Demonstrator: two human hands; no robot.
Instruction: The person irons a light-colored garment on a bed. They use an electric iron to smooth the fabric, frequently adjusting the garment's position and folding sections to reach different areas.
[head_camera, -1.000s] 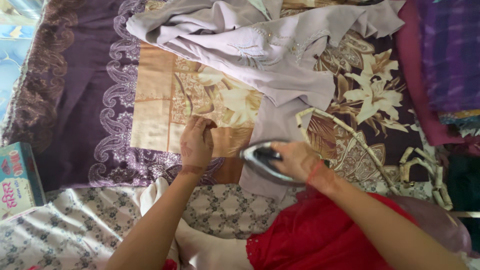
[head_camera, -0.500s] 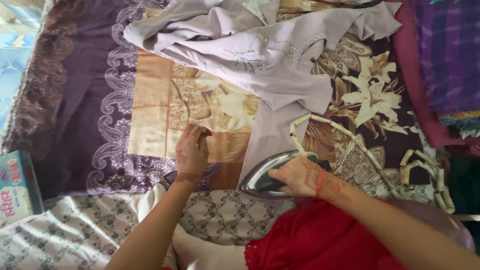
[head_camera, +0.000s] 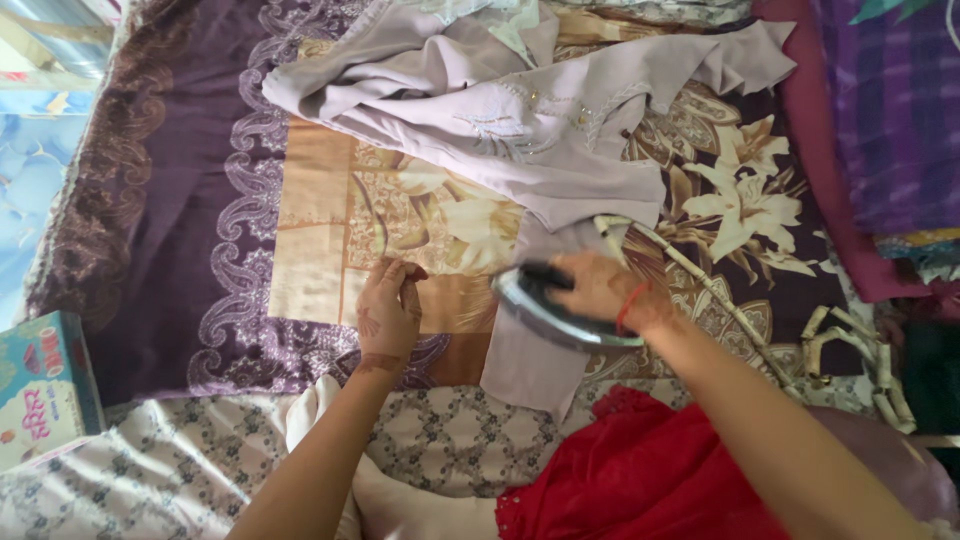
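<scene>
Covering the bed, purple floral bedspread (head_camera: 170, 220); lilac garment (head_camera: 520, 130) atop

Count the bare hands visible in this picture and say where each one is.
2. The left hand rests flat on the floral purple-and-tan bedspread; the right hand grips the grey metal iron on the pale lilac garment.

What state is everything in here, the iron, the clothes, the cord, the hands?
Iron: flat on the garment strip, gripped by the handle.
Lilac garment: crumpled in a heap, one strip laid flat.
Cord: slack, looped at right.
Left hand: resting on the floral bedspread, holding nothing.
Right hand: closed round the iron's handle.
</scene>
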